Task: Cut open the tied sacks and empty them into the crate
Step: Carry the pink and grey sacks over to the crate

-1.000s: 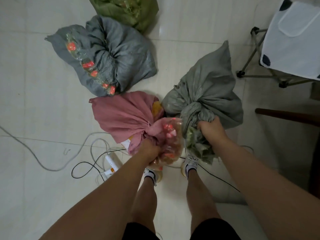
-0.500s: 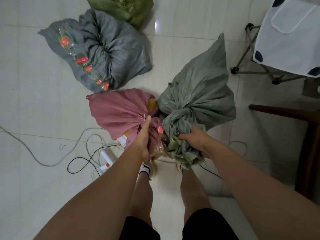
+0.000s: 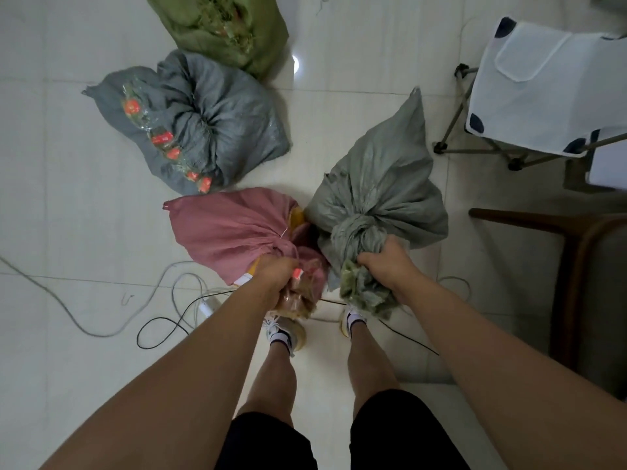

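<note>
Looking down at a tiled floor point(image 3: 68, 232), I see four sacks, none cut open as far as I can tell, and no crate in view, so the task seems barely begun. Far left lies a dark grey sack point(image 3: 210, 123), its neck bunched; behind it is a green sack point(image 3: 237, 28). In the middle, my left hand point(image 3: 276, 274) grips the gathered neck of a pink sack point(image 3: 227, 228), fingers curled tightly round it. Just beside it, touching, stands a pale grey sack point(image 3: 376, 184); my right hand point(image 3: 386, 262) clenches its knotted neck, fingers wrapped fully round. No cutting tool shows. Cables point(image 3: 101, 329) trail on the floor near my feet.
</note>
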### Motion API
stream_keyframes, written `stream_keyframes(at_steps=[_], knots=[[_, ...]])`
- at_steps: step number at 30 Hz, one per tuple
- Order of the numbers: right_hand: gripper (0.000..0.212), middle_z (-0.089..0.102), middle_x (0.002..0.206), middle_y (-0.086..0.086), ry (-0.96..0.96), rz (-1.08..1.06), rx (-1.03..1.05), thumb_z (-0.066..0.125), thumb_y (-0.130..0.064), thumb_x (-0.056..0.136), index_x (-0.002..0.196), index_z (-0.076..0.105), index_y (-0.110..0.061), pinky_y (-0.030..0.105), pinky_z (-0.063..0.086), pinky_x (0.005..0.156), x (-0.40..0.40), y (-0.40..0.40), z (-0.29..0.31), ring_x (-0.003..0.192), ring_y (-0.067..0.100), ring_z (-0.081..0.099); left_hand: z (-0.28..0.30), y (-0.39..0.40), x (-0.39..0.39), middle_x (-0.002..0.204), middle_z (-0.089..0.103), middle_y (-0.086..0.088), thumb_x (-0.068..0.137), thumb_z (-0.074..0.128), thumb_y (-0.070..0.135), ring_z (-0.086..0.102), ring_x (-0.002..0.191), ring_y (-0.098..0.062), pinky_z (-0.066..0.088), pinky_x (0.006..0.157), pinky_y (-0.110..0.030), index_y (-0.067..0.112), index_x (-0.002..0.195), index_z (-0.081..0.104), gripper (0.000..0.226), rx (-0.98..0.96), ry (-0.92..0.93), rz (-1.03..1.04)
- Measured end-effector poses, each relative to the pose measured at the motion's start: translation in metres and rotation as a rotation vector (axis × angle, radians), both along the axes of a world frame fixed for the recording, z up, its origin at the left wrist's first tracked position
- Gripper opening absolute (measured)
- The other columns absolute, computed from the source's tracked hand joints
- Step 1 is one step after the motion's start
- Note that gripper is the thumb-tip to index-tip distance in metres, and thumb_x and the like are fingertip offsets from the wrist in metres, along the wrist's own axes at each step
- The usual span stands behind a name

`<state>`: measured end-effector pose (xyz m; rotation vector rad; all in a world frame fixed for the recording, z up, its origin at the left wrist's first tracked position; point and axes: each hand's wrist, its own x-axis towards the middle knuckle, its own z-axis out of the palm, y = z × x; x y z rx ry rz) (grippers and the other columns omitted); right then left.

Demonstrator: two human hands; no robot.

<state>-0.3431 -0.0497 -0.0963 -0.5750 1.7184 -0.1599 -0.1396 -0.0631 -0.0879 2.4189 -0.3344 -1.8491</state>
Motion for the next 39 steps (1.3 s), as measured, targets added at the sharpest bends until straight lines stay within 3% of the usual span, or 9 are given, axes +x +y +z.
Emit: stream_keyframes(at_steps=[5, 11, 18, 22, 25, 28, 32, 36, 39], knots=[[0.04, 0.064, 0.119, 0.006, -0.021, 0.11, -0.117, 0.063, -0.014, 0.084, 0.124, 0.06, -0.013, 0.037, 0.045, 0.103, 0.005, -0.032, 0.057, 0.112, 0.022, 0.058, 0.006, -0.005, -0.011, 0.087, 0.073, -0.011, 0.064, 0.059, 0.038, 0.069, 0.085, -0.033, 0.058, 0.082, -0.051, 0.015, 0.092, 0.069, 0.037, -0.19, -0.034, -0.322], [0.032, 0.065, 0.112, 0.003, -0.048, 0.256, -0.179, 0.061, -0.012, 0.087, 0.119, 0.064, -0.013, 0.025, 0.043, 0.089, -0.002, -0.048, 0.104, 0.105, 0.018, 0.058, 0.107, -0.032, -0.054, 0.083, 0.066, -0.007, 0.082, 0.062, 0.019, 0.058, 0.078, -0.019, 0.045, 0.077, -0.03, 0.013, 0.077, 0.061, 0.007, -0.271, -0.028, -0.55], [0.029, 0.062, 0.112, -0.002, -0.085, 0.188, -0.251, 0.058, -0.02, 0.09, 0.119, 0.062, -0.02, 0.026, 0.041, 0.09, -0.008, -0.06, 0.165, 0.106, 0.017, 0.056, 0.17, -0.05, -0.054, 0.094, 0.071, -0.005, 0.072, 0.065, 0.027, 0.065, 0.091, -0.023, 0.052, 0.089, -0.036, 0.013, 0.099, 0.069, 0.031, -0.311, -0.05, -0.518], [0.026, 0.064, 0.111, -0.002, -0.113, 0.163, -0.29, 0.058, -0.02, 0.089, 0.116, 0.06, -0.018, 0.031, 0.045, 0.094, -0.008, -0.069, 0.198, 0.105, 0.019, 0.058, 0.217, -0.063, -0.056, 0.095, 0.07, -0.013, 0.061, 0.07, 0.038, 0.068, 0.084, -0.028, 0.055, 0.072, -0.037, 0.004, 0.111, 0.06, 0.062, -0.298, -0.044, -0.488], [0.018, 0.068, 0.104, 0.001, -0.119, 0.124, -0.35, 0.059, -0.019, 0.087, 0.105, 0.063, -0.018, 0.033, 0.049, 0.092, -0.01, -0.084, 0.225, 0.101, 0.02, 0.062, 0.243, -0.078, -0.055, 0.083, 0.071, -0.018, 0.067, 0.072, 0.03, 0.07, 0.071, -0.033, 0.06, 0.069, -0.051, 0.003, 0.108, 0.059, 0.051, -0.35, 0.012, -0.508], [0.016, 0.069, 0.098, 0.001, -0.102, 0.075, -0.397, 0.061, -0.02, 0.085, 0.101, 0.064, -0.017, 0.034, 0.05, 0.089, -0.013, -0.103, 0.247, 0.097, 0.02, 0.063, 0.267, -0.099, -0.059, 0.081, 0.07, -0.018, 0.076, 0.069, 0.018, 0.069, 0.063, -0.028, 0.057, 0.057, -0.04, 0.002, 0.108, 0.058, 0.037, -0.44, 0.03, -0.52], [0.017, 0.07, 0.092, -0.002, -0.08, 0.015, -0.42, 0.061, -0.022, 0.081, 0.097, 0.067, -0.02, 0.039, 0.053, 0.091, -0.013, -0.124, 0.267, 0.092, 0.019, 0.065, 0.283, -0.122, -0.06, 0.095, 0.069, -0.01, 0.083, 0.067, 0.014, 0.068, 0.075, -0.018, 0.052, 0.06, -0.027, 0.008, 0.115, 0.052, 0.036, -0.525, 0.069, -0.537], [0.02, 0.071, 0.095, 0.0, -0.034, -0.037, -0.438, 0.06, -0.02, 0.082, 0.1, 0.068, -0.018, 0.039, 0.054, 0.09, -0.008, -0.145, 0.277, 0.094, 0.019, 0.066, 0.286, -0.148, -0.056, 0.106, 0.062, -0.004, 0.084, 0.066, 0.017, 0.062, 0.092, -0.018, 0.052, 0.077, -0.033, 0.016, 0.123, 0.044, 0.045, -0.592, 0.111, -0.54], [0.013, 0.072, 0.089, 0.001, -0.006, -0.047, -0.445, 0.057, -0.015, 0.087, 0.093, 0.069, -0.017, 0.032, 0.055, 0.081, 0.004, -0.168, 0.291, 0.088, 0.019, 0.067, 0.293, -0.175, -0.045, 0.105, 0.062, -0.003, 0.083, 0.064, 0.018, 0.061, 0.091, -0.017, 0.049, 0.073, -0.03, 0.017, 0.124, 0.045, 0.045, -0.626, 0.165, -0.547]])
